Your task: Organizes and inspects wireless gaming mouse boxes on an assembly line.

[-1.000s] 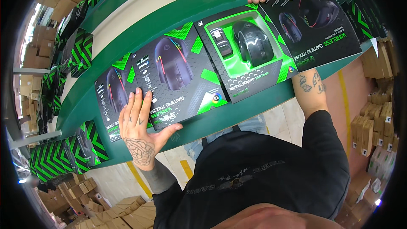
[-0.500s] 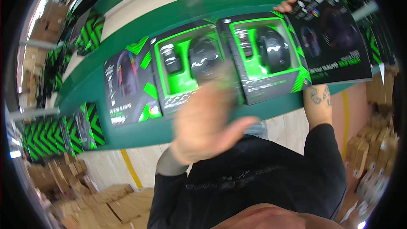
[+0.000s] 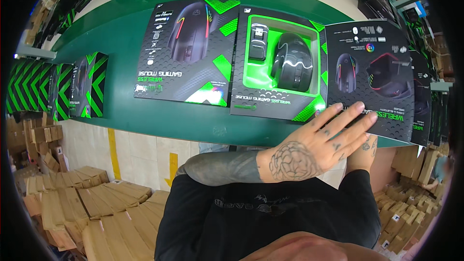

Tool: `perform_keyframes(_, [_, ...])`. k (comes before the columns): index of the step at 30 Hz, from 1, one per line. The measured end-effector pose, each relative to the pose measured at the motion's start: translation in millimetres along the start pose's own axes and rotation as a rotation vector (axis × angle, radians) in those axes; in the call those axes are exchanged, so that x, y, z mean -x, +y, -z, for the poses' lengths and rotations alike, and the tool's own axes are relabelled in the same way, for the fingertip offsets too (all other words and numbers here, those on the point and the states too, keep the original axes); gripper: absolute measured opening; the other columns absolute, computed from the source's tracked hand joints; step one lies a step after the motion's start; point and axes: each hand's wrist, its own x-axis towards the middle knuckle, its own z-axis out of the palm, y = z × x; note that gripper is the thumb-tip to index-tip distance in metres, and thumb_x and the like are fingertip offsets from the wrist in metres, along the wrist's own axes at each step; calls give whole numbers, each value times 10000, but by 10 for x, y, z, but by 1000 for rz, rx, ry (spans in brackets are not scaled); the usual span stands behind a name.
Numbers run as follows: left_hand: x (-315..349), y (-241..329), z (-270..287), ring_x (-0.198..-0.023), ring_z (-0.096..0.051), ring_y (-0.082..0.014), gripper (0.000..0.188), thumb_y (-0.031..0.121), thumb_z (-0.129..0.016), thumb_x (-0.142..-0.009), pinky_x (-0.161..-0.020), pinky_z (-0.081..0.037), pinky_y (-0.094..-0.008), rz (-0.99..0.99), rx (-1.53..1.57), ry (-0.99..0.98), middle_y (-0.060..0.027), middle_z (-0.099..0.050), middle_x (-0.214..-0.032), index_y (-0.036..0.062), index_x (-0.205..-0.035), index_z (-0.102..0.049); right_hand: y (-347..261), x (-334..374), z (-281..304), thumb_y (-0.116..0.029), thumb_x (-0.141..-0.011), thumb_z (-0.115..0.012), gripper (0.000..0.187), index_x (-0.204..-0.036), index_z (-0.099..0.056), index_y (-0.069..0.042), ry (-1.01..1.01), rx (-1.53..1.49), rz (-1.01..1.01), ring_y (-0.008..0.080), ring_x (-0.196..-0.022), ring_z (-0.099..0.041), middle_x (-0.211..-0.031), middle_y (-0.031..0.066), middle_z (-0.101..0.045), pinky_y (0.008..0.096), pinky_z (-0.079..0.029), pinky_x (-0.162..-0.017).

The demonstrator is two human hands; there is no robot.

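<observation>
My left hand lies palm down, fingers stretched and slightly spread, across the lower part of an opened black cover flap. The flap folds out rightward from a gaming mouse box, whose green-rimmed window shows a black mouse and a small dongle with a plug. Left of it sits a box face with its printed cover showing. Under the flap at right, another black printed panel sticks out. My right forearm passes beneath the flap, which hides the right hand.
Black and green boxes stand in a row at the left end of the green table. More packages crowd the far right. Brown cartons fill the floor at lower left and right. Yellow lines mark the floor.
My left hand has moved right from over the middle boxes onto the flap. Two windowed boxes showed before; one shows now. My right hand's fingers, earlier at the flap's far edge, are now hidden.
</observation>
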Motion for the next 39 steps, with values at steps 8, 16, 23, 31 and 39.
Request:
perform_keyframes(8, [1012, -607, 569, -1324, -212, -429, 671, 354, -660, -702, -1058, -229, -513, 201, -613, 869, -234, -137, -1455, 128, -1300, -458, -102, 68, -827, -104, -848, -561, 572, -1369, -336, -35, 605, 912, -215, 232, -1224, -416, -1323, 139, -444, 325, -289, -1040])
perform_keyframes(16, [1236, -982, 1689, -1024, -599, -275, 1000, 343, -862, -513, -875, -459, -342, 893, -45, 285, -194, -587, -1133, -21, -1316, -389, -123, 150, -642, -235, -912, -463, 450, -1278, -451, 25, 707, 895, -409, 204, -1178, -456, -1221, 149, -533, 296, -270, -1036])
perform_keyframes(23, [1135, -903, 1798, -979, -622, -266, 843, 369, -877, -454, -850, -469, -344, 976, -6, 281, -162, -636, -1048, -28, -1131, -567, -126, 161, -641, -267, -927, -421, 455, -1249, -460, 51, 743, 930, -317, 208, -1171, -456, -1184, 168, -551, 309, -255, -1035])
perform_keyframes(31, [321, -435, 531, -1232, -385, -352, 608, 396, -670, -723, -1007, -315, -473, 81, -181, -1, -141, -447, -1321, 88, -1225, -520, -100, 80, -860, -266, -942, -403, 430, -1244, -459, 35, 923, 804, -242, 183, -1059, -517, -1162, 161, -542, 291, -389, -941])
perform_keyframes(39, [325, -269, 284, -1269, -343, -346, 492, 312, -568, -817, -1036, -266, -498, 115, -148, -52, -158, -423, -1336, 78, -1245, -502, -43, 8, -1055, -277, -954, -403, 423, -1256, -445, 17, 1006, 824, -204, 171, -1050, -534, -1158, 128, -531, 306, -431, -934])
